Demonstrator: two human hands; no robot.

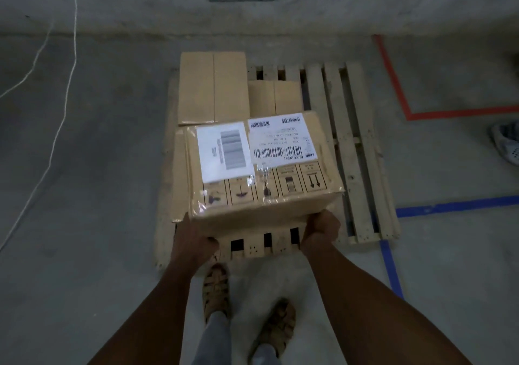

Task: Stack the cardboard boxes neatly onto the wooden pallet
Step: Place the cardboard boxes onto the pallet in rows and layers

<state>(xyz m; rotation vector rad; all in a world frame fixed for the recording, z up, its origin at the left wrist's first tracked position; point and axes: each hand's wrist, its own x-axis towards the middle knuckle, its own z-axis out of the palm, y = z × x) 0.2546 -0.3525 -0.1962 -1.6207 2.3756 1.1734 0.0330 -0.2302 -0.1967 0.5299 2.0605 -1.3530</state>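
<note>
Labelled box (pixel 261 165) gripped between left hand (pixel 193 248), right hand (pixel 320 228), above pallet (pixel 351 145).

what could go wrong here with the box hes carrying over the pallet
1. Both hands, left hand and right hand, grip only the near bottom edge of the labelled box; its far end could tip down or slip.
2. Set down carelessly, it could knock the small box or tall box out of line.
3. The feet stand close to the pallet edge, so a stumble seems possible.
</note>
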